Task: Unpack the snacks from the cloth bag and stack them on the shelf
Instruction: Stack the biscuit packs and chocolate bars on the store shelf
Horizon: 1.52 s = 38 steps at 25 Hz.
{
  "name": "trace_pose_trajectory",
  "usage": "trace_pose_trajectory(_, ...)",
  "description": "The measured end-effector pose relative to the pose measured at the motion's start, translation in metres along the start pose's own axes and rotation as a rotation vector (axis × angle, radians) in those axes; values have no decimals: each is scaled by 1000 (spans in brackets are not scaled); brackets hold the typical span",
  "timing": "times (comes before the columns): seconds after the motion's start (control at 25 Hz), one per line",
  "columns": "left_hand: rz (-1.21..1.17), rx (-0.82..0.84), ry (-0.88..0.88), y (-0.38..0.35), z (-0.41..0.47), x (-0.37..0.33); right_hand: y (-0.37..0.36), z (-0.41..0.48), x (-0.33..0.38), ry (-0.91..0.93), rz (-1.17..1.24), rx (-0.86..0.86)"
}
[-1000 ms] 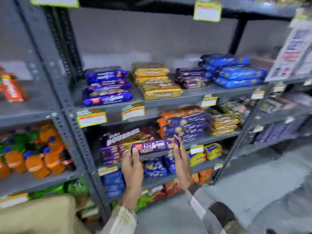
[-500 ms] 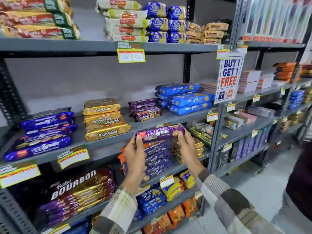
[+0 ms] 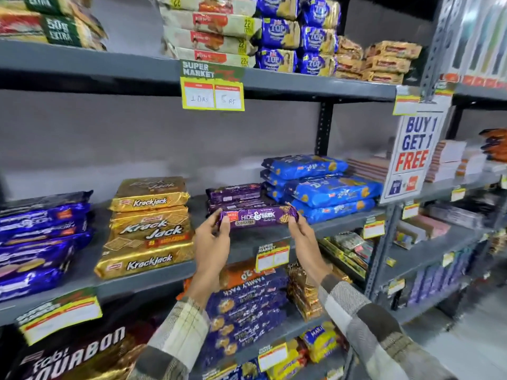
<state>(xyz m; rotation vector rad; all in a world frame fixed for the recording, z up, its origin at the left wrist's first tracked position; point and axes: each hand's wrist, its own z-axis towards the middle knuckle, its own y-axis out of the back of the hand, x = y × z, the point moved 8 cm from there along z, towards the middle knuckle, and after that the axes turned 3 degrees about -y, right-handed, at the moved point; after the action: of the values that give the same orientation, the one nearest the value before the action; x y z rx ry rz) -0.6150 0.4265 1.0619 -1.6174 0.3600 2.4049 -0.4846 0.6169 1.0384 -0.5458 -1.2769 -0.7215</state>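
Both hands, the left hand (image 3: 212, 237) and the right hand (image 3: 304, 237), pinch the ends of a purple Hide & Seek packet (image 3: 259, 216) just in front of the purple stack (image 3: 234, 196) on the grey shelf (image 3: 343, 222); released short, it would likely slide off the edge.
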Motion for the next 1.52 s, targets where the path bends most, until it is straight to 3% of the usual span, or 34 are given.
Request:
trace_pose_trajectory(0.56, 303, -133, -56, -17, 0, 27, 5, 57, -30, 270, -291, 210)
trace_pose_trajectory(0.8, 407, -155, -46, -17, 15, 6, 5, 73, -4, 258, -374, 165)
trace_pose_trajectory(1.12, 433, -61, 216, -19, 59, 6, -12, 108, 10, 156, -590, 188)
trace_pose_trajectory(1.52, 512, -35, 221, -13, 63, 7, -12, 120, -3, 38, -610, 174)
